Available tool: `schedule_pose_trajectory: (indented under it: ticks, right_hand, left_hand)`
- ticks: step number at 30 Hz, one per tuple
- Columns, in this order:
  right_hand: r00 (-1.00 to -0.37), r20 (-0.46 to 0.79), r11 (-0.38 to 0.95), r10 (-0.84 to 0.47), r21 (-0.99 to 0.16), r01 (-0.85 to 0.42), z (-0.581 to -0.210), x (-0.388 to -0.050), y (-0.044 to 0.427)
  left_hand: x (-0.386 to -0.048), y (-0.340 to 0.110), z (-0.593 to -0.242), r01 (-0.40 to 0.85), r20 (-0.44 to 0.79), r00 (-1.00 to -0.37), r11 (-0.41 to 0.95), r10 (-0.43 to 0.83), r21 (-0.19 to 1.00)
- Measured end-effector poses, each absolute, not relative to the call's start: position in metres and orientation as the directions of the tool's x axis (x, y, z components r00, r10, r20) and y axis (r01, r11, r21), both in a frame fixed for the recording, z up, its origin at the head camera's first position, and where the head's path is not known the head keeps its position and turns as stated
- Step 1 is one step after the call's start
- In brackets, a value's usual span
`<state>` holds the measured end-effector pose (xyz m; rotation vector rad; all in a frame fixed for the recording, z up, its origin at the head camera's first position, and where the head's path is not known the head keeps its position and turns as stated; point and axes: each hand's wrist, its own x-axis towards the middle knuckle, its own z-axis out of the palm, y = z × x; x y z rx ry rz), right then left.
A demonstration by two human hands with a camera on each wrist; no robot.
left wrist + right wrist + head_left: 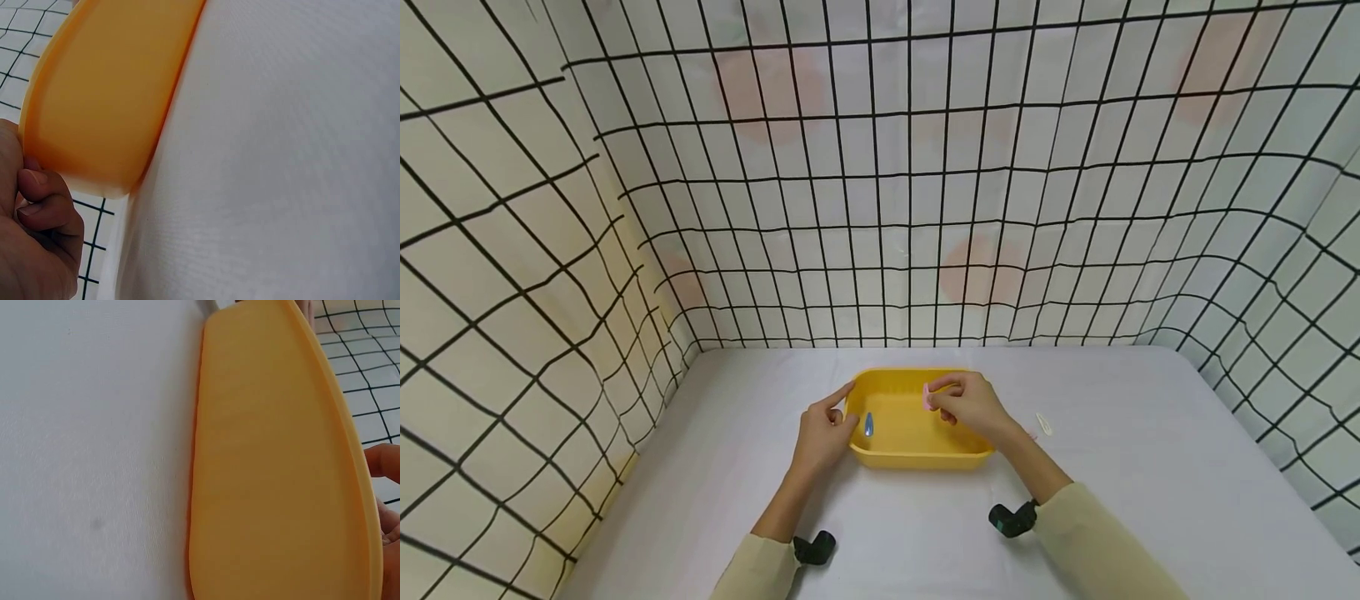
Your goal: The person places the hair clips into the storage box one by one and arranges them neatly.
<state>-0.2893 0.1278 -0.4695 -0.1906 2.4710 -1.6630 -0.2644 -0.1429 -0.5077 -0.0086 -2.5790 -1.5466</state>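
Note:
A yellow plastic tray [917,461] stands on the white table. My left hand [822,433] holds its left rim, thumb at the edge; in the left wrist view that hand's curled fingers [47,215] show beside the tray's end wall. Over the tray's right half, my right hand [972,406] pinches a small pink hair clip [927,397] between thumb and forefinger. Inside the tray, near its left end, lies a blue snap hair clip [868,425]. The tray's side wall [275,456] hides most of the right hand and the pink clip in the right wrist view.
A cream hair clip [1044,424] lies on the table right of the tray. Just beside the right forearm a small pinkish thing [1033,434] partly shows. Black-grid white cloth [880,250] walls the table at the back and both sides.

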Motion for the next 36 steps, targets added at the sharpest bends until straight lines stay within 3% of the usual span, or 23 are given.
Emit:
schedule_pose_trajectory:
  ticks: [22,36]
  right_hand:
    - [-0.974,-0.175,0.439,-0.142,-0.893,0.096,-0.486,-0.297,0.075]
    - [-0.948,-0.227,0.526,-0.221,-0.847,0.080,-0.489,-0.299,0.059]
  left_hand:
    - [-0.265,-0.143,-0.508,0.070,0.116,-0.991,0.479,-0.067,0.875]
    - [-0.264,-0.142,-0.507,0.065,0.106,-0.992,0.462,-0.064,0.885]
